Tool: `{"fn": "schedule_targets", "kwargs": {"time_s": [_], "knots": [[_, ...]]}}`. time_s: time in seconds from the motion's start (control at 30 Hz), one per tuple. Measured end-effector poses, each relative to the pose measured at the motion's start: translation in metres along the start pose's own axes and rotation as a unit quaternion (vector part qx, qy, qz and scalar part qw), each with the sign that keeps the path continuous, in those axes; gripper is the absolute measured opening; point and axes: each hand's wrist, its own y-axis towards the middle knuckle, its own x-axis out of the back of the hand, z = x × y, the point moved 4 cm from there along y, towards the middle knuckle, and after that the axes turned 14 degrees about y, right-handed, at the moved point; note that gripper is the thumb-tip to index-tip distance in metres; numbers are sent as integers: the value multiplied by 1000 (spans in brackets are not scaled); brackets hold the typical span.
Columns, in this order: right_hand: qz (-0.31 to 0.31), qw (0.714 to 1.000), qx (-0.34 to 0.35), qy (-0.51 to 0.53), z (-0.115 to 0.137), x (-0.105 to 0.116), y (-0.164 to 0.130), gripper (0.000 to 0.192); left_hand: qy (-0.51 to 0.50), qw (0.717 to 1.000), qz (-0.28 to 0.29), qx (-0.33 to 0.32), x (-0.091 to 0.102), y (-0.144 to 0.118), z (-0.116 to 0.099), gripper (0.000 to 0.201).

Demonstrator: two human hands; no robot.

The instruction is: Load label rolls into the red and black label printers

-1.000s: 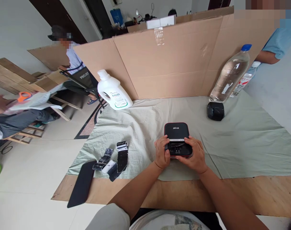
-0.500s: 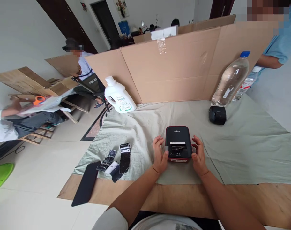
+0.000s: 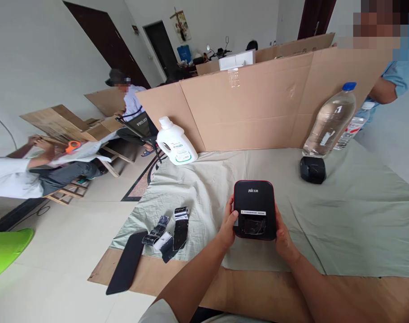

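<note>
A small black box-shaped device (image 3: 254, 207) with rounded corners and a white label strip is gripped from both sides, tilted up toward me over the pale green cloth (image 3: 342, 215). My left hand (image 3: 228, 225) clasps its left edge, thumb on top. My right hand (image 3: 283, 234) clasps its right edge, mostly hidden behind the device. To the left on the cloth lie curled shiny black film strips (image 3: 177, 226) and a small white piece (image 3: 163, 241).
A long flat black piece (image 3: 127, 262) lies at the cloth's left edge. A white detergent bottle (image 3: 176, 142), a clear water bottle (image 3: 330, 121) and a small black object (image 3: 312, 170) stand before a cardboard screen (image 3: 258, 107). Other people sit at left and stand at right.
Both hands let go of the device half a second ago, then closed on its sides and lifted it, tilting it toward me. The view has shifted up and right.
</note>
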Motion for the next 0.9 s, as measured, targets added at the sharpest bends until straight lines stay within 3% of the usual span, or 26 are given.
{"fn": "schedule_targets", "kwargs": {"time_s": [0.1, 0.2, 0.37, 0.53, 0.77, 0.9], "knots": [[53, 998, -5, -18, 2, -6, -2, 81, -94, 992, -45, 68, 12, 12, 4, 53], [64, 997, -12, -43, -1, -7, -4, 75, -157, 972, -90, 151, 40, 40, 5, 37], [64, 994, -42, -78, -15, -5, -6, 63, -152, 972, -134, 121, 108, 124, -36, 25], [85, 987, -69, -117, -28, -6, -9, 59, -41, 959, -245, 137, 173, 194, -71, 23], [129, 973, -71, -176, -15, -13, -3, 51, 57, 938, -291, 177, 227, 217, -68, 29], [133, 968, -54, -208, -12, -17, 0, 45, 202, 898, -356, 161, 247, 215, -71, 21]]}}
